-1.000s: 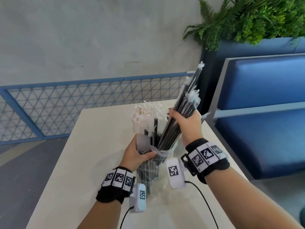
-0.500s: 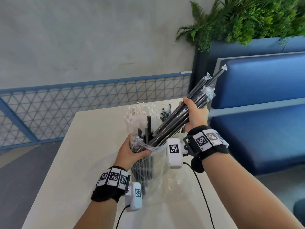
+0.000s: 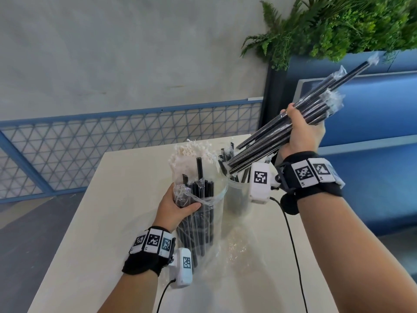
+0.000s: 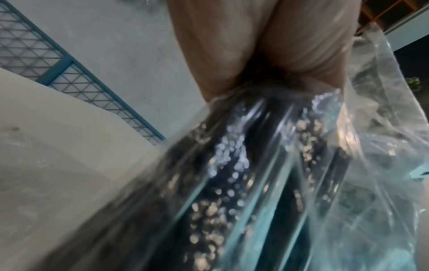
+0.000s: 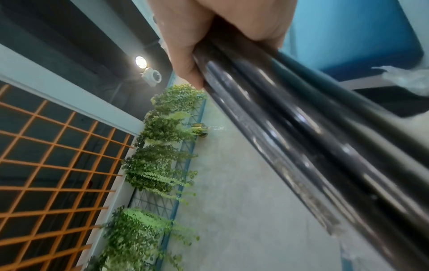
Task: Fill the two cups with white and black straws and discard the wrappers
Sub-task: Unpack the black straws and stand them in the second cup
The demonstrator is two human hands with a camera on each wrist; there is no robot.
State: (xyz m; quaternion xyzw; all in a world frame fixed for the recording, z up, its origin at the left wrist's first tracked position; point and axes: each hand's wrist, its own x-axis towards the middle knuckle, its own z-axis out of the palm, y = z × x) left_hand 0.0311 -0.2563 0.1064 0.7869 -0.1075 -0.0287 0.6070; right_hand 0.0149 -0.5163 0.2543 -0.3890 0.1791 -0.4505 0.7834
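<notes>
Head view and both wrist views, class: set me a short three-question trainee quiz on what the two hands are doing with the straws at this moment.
1. True or false: the right hand holds a bundle of black straws lifted clear of the bag.
2. The left hand grips: A) the white straws, B) the clear plastic bag of black straws, C) a cable.
3. Fill in: the white straws stand ____ the bag, on the table.

Key: 1 true; 2 B; 3 behind.
</notes>
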